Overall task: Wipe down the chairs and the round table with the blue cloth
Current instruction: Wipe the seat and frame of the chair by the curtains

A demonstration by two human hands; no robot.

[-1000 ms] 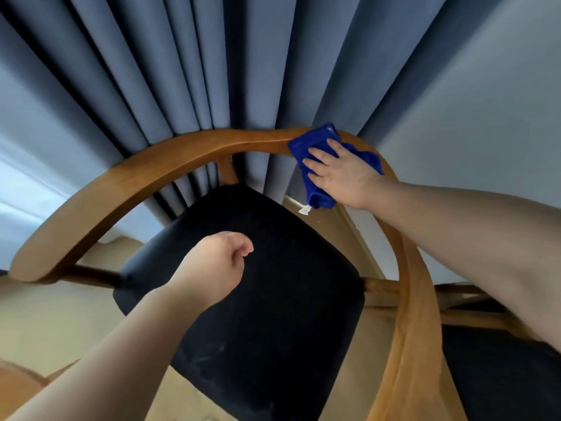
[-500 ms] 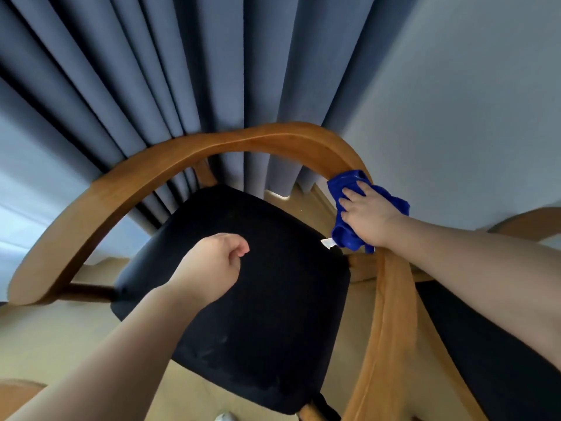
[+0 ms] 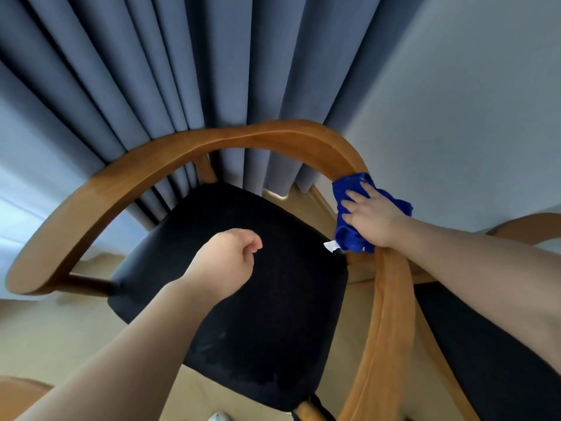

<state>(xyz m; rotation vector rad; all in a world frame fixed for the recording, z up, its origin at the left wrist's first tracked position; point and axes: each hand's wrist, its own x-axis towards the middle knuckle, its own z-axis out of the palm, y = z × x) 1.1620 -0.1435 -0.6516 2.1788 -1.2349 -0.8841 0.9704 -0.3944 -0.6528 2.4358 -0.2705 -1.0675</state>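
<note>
A wooden chair with a curved back rail (image 3: 170,159) and a black seat cushion (image 3: 273,314) stands below me. My right hand (image 3: 375,217) presses the blue cloth (image 3: 346,192) flat against the right bend of the rail, where it runs down into the armrest. A white tag of the cloth hangs at its lower edge. My left hand (image 3: 226,262) hovers over the seat as a loose fist with nothing in it. The round table is out of view.
Blue-grey curtains (image 3: 182,71) hang right behind the chair and a pale wall (image 3: 470,101) stands to the right. A second chair with a black seat (image 3: 491,360) sits close on the right. The floor (image 3: 45,335) is beige.
My right hand has slid the cloth along the rail from the top of the back to the right bend, then held about there. The left fist has stayed over the seat.
</note>
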